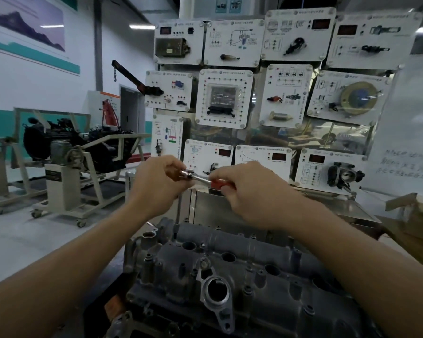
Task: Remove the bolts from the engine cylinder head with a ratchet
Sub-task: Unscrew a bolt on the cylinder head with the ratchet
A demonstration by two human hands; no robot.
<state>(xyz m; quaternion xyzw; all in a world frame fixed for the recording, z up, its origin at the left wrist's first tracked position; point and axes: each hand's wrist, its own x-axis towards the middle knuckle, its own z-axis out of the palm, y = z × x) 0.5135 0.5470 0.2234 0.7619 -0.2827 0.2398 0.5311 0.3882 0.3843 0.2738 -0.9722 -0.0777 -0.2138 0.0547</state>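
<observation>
Left hand (156, 185) fingers (174, 165) curled round the head of the ratchet (200, 178); right hand (248, 191) fingers wrapped on its red handle; ratchet held roughly level, above the cylinder head (242, 269); extension bar (178, 212) runs down, near upright, to socket (175, 231) at cylinder head's far left corner; display boards (224, 98) behind.

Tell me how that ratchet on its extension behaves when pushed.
Probably stiff: ratchet and extension look like steel. Apt to tip sideways, since the thin extension stands tall on the cylinder head, which may be why the left hand holds its top. The red handle in the right hand likely grips well.
</observation>
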